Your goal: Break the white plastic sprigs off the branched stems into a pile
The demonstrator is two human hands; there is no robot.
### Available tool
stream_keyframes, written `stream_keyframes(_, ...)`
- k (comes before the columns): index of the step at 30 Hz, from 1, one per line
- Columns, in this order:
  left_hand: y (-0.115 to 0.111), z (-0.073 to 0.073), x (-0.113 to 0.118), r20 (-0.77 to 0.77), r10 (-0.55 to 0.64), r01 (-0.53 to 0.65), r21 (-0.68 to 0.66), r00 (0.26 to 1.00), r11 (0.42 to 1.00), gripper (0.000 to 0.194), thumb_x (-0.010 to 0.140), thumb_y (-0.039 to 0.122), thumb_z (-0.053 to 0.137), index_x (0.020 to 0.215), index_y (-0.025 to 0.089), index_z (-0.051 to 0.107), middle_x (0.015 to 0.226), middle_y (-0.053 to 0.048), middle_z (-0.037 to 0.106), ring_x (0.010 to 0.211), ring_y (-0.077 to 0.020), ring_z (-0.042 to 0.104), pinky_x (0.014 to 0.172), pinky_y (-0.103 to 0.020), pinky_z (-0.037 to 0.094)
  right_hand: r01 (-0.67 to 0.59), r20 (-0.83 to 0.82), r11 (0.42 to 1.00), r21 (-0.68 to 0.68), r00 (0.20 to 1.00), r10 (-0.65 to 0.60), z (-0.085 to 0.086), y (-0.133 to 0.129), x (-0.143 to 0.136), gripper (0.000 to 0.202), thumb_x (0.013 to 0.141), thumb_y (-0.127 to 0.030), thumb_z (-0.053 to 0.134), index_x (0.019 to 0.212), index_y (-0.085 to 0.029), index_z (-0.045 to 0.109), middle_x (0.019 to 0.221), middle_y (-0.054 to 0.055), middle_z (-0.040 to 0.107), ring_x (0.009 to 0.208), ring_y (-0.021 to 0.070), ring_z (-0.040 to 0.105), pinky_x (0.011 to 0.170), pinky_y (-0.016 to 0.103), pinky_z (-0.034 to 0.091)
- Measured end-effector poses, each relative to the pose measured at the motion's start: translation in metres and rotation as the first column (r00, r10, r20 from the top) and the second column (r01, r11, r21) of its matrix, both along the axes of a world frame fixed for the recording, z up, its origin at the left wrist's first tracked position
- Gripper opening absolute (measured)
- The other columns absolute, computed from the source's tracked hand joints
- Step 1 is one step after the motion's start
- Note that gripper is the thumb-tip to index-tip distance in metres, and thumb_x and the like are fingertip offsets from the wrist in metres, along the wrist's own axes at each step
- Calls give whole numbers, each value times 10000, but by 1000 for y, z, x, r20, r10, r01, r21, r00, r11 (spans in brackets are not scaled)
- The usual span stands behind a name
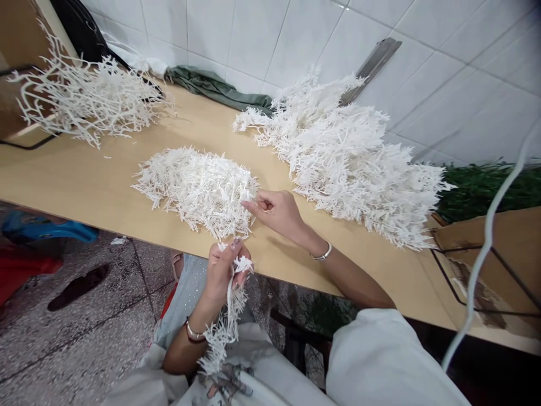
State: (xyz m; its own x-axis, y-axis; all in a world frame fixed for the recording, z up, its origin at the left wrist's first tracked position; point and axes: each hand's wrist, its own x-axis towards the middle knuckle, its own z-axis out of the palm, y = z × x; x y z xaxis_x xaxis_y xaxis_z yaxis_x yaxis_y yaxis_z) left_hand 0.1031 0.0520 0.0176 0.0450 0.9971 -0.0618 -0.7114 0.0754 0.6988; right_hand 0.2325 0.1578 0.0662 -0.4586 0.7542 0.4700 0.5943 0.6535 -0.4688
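Observation:
My left hand [226, 265] is closed around a white plastic branch stem [226, 321] that hangs down over my lap, below the table's front edge. My right hand [276, 211] reaches onto the wooden table [84, 180], its fingertips pinching a small white sprig at the right edge of the middle pile of white sprigs [196, 186]. A much larger heap of white sprigs [350, 158] lies just beyond and to the right of my right hand.
A bundle of white branched pieces [84, 98] sits at the table's far left. Green foliage [486, 189] lies at the right by a cardboard box [499, 242]. A green cloth [220, 90] lies against the tiled wall. A white wire [482, 259] curves through the right foreground.

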Motion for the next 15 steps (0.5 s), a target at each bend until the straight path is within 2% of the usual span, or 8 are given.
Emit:
stream_keyframes(1, 0, 1, 0, -31, 18, -19, -20, 999, 1000, 433, 763, 487, 662, 511, 139, 600, 298, 45, 451, 238, -27, 297, 297, -174, 168, -33, -44, 999, 34, 998, 34, 4, -5, 0, 529, 882, -554, 493, 557, -190, 289, 496, -76, 249, 458, 55, 228, 474, 216, 216)
stream_keyframes(3, -1, 3, -1, -96, 63, -68, -39, 993, 997, 452, 765, 500, 658, 504, 139, 582, 304, 44, 461, 246, -31, 325, 303, -173, 180, -196, -91, 974, 112, 974, 206, 11, -19, -1, 522, 879, -599, 453, 574, -196, 318, 500, -76, 272, 442, 57, 245, 454, 211, 225)
stream_keyframes(5, -1, 3, -2, -166, 104, -109, -25, 981, 994, 486, 763, 515, 659, 477, 141, 539, 308, 41, 466, 255, -38, 349, 311, -174, 205, -371, -30, 908, 193, 923, 383, 18, -35, -3, 515, 849, -628, 471, 590, -198, 355, 502, -70, 324, 445, 65, 297, 454, 214, 245)
stream_keyframes(7, 0, 3, -3, -226, 158, -159, 13, 961, 987, 497, 759, 504, 671, 462, 143, 503, 333, 37, 484, 282, -43, 379, 331, -176, 244, -432, 106, 865, 257, 902, 419, 23, -50, -6, 451, 851, -563, 523, 624, -187, 419, 524, -50, 406, 477, 81, 363, 475, 226, 269)
stream_keyframes(9, 0, 3, -5, -254, 194, -187, 51, 948, 981, 500, 778, 501, 656, 465, 145, 495, 350, 36, 484, 303, -45, 386, 347, -180, 256, -422, 223, 867, 264, 902, 370, 27, -61, -8, 328, 904, -392, 514, 667, -169, 476, 554, -29, 463, 506, 92, 405, 492, 235, 276)
stream_keyframes(12, -1, 1, -11, -243, 124, -100, 109, 962, 989, 547, 807, 581, 574, 475, 149, 527, 332, 36, 430, 306, -47, 346, 354, -196, 233, -423, 203, 900, 104, 895, 397, 30, -67, -8, 275, 945, -203, 423, 683, -157, 493, 555, -35, 458, 494, 77, 405, 500, 223, 281)
stream_keyframes(14, -2, -1, -17, -263, -41, 90, 178, 964, 980, 557, 766, 624, 591, 476, 149, 565, 314, 42, 390, 291, -41, 290, 341, -205, 189, -435, 85, 895, -99, 893, 443, 32, -67, -7, 304, 961, -204, 400, 673, -155, 484, 539, -53, 409, 474, 57, 384, 494, 199, 283)
stream_keyframes(15, -2, -2, -19, -289, -143, 208, 208, 947, 956, 545, 750, 615, 616, 474, 147, 581, 308, 42, 381, 282, -36, 268, 333, -210, 166, -433, 29, 880, -195, 894, 447, 33, -67, -6, 319, 965, -227, 406, 661, -155, 473, 533, -59, 379, 468, 50, 367, 484, 190, 276)
